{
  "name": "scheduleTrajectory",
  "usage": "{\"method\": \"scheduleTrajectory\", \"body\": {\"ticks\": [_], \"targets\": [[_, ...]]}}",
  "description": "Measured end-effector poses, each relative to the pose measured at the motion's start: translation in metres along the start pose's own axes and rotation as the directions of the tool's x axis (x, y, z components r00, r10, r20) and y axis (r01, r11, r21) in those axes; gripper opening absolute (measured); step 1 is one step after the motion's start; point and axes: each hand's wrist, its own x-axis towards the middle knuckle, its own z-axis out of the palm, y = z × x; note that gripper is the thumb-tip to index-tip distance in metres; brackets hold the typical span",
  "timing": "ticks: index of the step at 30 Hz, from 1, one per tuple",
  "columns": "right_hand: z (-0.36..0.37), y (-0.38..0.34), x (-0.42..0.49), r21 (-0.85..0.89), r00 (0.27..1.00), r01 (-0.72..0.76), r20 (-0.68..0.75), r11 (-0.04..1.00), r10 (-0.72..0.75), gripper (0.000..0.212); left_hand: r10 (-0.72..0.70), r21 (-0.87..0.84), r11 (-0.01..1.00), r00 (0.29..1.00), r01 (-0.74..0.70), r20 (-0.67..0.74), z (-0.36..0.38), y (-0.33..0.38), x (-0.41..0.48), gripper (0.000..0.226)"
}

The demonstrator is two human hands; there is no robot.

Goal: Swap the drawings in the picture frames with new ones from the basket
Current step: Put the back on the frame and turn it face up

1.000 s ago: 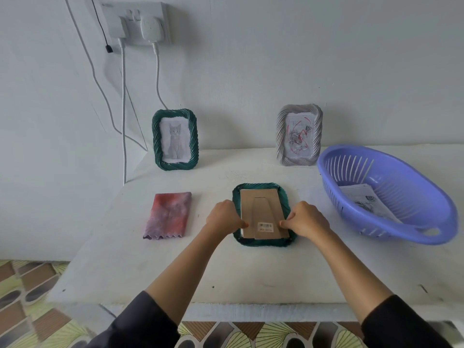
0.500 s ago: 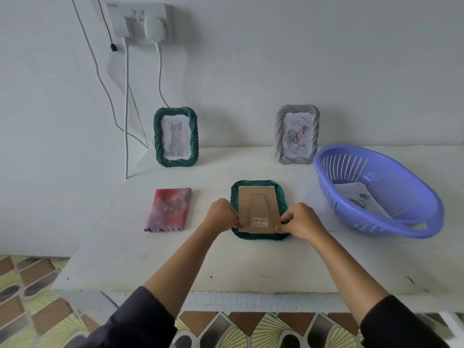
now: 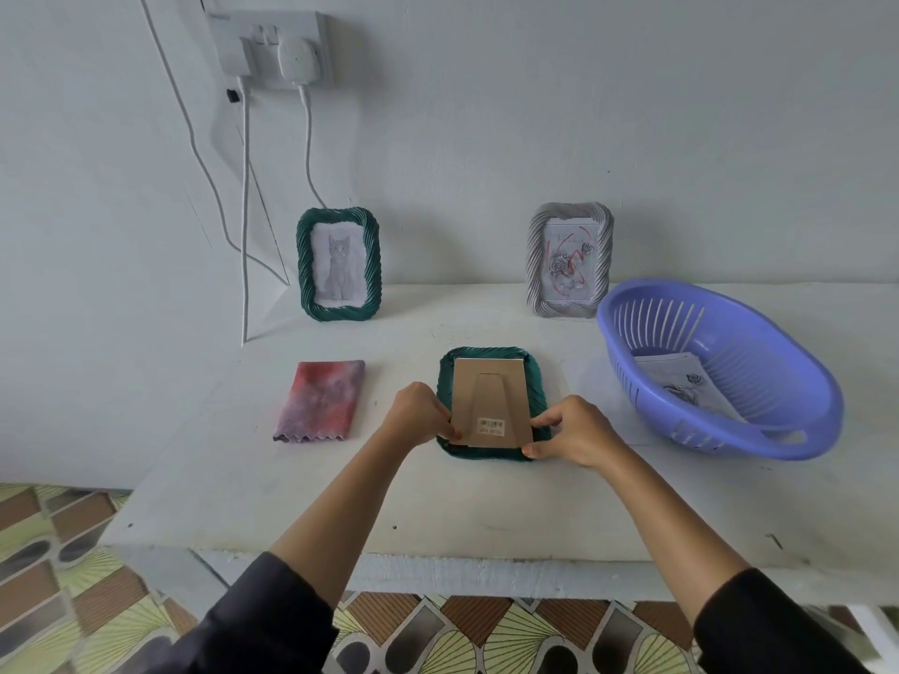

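Note:
A green picture frame (image 3: 491, 355) lies face down in the middle of the white table (image 3: 438, 503). Its brown cardboard back (image 3: 489, 396) with a barcode sticker faces up. My left hand (image 3: 418, 413) pinches the back's lower left edge. My right hand (image 3: 574, 432) pinches its lower right corner. Another green frame (image 3: 338, 311) with a cat drawing stands at the back left. A grey frame (image 3: 537, 265) with a rose drawing stands at the back right. The purple basket (image 3: 798, 432) at the right holds paper drawings (image 3: 686, 381).
A folded red and purple cloth (image 3: 321, 398) lies left of the face-down frame. A wall socket (image 3: 272, 46) with white cables hangs above the back left corner. Patterned floor tiles (image 3: 58, 542) show below the table's front edge.
Both hands have shifted from the frame's sides onto the lower corners of the cardboard back, whose near edge looks slightly raised. The view has pulled back a little.

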Motion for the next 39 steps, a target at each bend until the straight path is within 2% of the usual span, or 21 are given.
{"method": "scheduleTrajectory", "body": {"ticks": [6,10,18,22,24,26,30,35,39], "targets": [[0.004,-0.002,-0.002,0.039,0.999,-0.040,-0.030,0.998,0.041,0.032,0.009,0.019,1.000,1.000,-0.009,0.001,0.000,0.001,-0.003,0.035],[0.005,-0.005,0.000,0.093,0.994,-0.105,-0.028,0.990,0.108,0.031,0.007,0.045,0.999,1.000,-0.007,0.001,0.000,0.004,-0.006,0.027],[0.002,-0.008,-0.003,0.104,0.989,-0.139,-0.037,0.985,0.143,0.028,0.002,0.076,0.997,1.000,-0.001,-0.022,-0.001,0.005,-0.008,0.033],[-0.001,-0.006,-0.001,0.091,0.995,-0.095,-0.032,0.991,0.098,0.036,0.026,0.123,0.992,0.999,-0.022,-0.029,-0.001,0.005,-0.010,0.037],[-0.003,-0.002,-0.001,0.070,0.995,-0.061,-0.073,0.996,0.066,0.042,0.090,0.185,0.980,0.994,-0.078,-0.055,-0.001,0.003,-0.013,0.041],[-0.005,-0.001,-0.002,0.017,0.996,0.008,-0.092,1.000,-0.006,0.040,0.187,0.239,0.957,0.980,-0.168,-0.061,-0.003,0.001,-0.015,0.041],[-0.008,-0.003,-0.006,-0.118,0.989,0.140,-0.031,0.983,-0.144,0.027,0.275,0.306,0.906,0.957,-0.291,0.097,-0.007,0.001,-0.021,0.027],[-0.008,-0.001,-0.004,-0.223,0.962,0.271,0.029,0.936,-0.271,0.021,0.321,0.376,0.857,0.936,-0.352,0.144,-0.009,0.001,-0.020,0.023],[-0.004,0.003,-0.003,-0.319,0.927,0.370,0.062,0.873,-0.371,0.030,0.367,0.434,0.809,0.917,-0.396,0.154,-0.008,-0.002,-0.019,0.020]]}}
